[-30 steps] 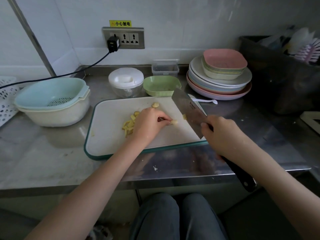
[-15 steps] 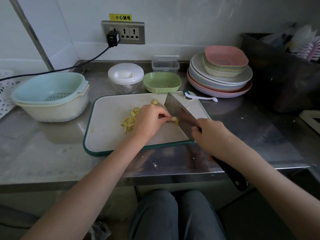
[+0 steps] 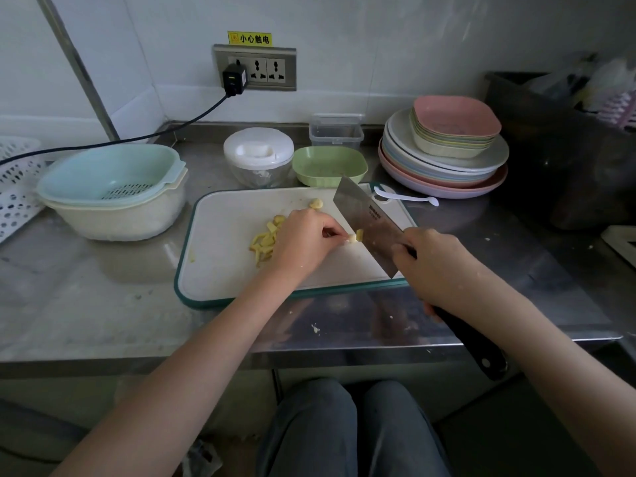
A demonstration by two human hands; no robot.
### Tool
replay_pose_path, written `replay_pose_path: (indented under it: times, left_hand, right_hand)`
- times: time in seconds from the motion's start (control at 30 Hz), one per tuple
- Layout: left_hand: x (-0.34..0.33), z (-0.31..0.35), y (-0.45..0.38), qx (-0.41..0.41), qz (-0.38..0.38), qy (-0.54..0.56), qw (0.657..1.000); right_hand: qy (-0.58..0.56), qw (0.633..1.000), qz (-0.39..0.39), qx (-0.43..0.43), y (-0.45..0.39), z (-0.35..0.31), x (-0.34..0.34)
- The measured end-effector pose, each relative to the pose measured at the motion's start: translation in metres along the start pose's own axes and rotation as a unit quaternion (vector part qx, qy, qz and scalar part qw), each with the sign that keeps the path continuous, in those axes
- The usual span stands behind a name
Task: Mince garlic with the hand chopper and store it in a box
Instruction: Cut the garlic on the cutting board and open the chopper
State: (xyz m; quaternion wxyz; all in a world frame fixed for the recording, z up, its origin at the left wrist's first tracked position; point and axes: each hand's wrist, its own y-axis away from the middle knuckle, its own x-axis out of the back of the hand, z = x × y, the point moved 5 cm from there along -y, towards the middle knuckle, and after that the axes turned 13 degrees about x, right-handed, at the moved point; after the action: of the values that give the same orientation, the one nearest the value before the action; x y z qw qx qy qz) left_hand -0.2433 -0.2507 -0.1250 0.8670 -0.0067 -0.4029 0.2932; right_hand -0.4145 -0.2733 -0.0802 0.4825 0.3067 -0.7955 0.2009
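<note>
On the white cutting board (image 3: 223, 263) my left hand (image 3: 303, 241) pinches a garlic clove (image 3: 356, 236) against the board. My right hand (image 3: 437, 266) grips the black handle of a cleaver (image 3: 370, 225), whose blade touches the clove's right side. A pile of cut garlic pieces (image 3: 265, 241) lies left of my left hand, and one whole clove (image 3: 316, 203) sits behind it. The hand chopper (image 3: 258, 160) with its white lid stands behind the board. A clear storage box (image 3: 335, 134) stands by the wall.
A green dish (image 3: 328, 165) sits beside the chopper. A blue colander in a cream bowl (image 3: 110, 191) stands at the left. Stacked plates and bowls (image 3: 444, 149) are at the right, a white spoon (image 3: 406, 197) in front of them. A cable (image 3: 137, 136) runs from the wall socket.
The cleaver has moved left and come down against the clove that my left hand pinches. The camera has tilted slightly.
</note>
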Motion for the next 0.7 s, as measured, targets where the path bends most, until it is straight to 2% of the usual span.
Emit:
replay_pose_path:
  times: [0.4, 0.5, 0.6, 0.7]
  left_hand:
    - [0.006, 0.003, 0.004, -0.037, 0.014, -0.017, 0.999]
    - [0.022, -0.002, -0.003, -0.001, 0.044, 0.019, 0.999]
    - [0.035, -0.01, -0.023, 0.039, 0.061, -0.004, 0.997]
    - [0.027, -0.014, -0.048, 0.074, -0.002, -0.066, 0.995]
  right_hand:
    - [0.071, 0.997, -0.031, -0.004, -0.006, -0.002, -0.021]
    - [0.015, 1.0, -0.004, 0.01, -0.006, 0.003, -0.005]
    - [-0.023, 0.999, 0.036, -0.001, 0.0, 0.008, 0.013]
    - [-0.039, 0.999, 0.028, -0.017, 0.0, 0.012, 0.019]
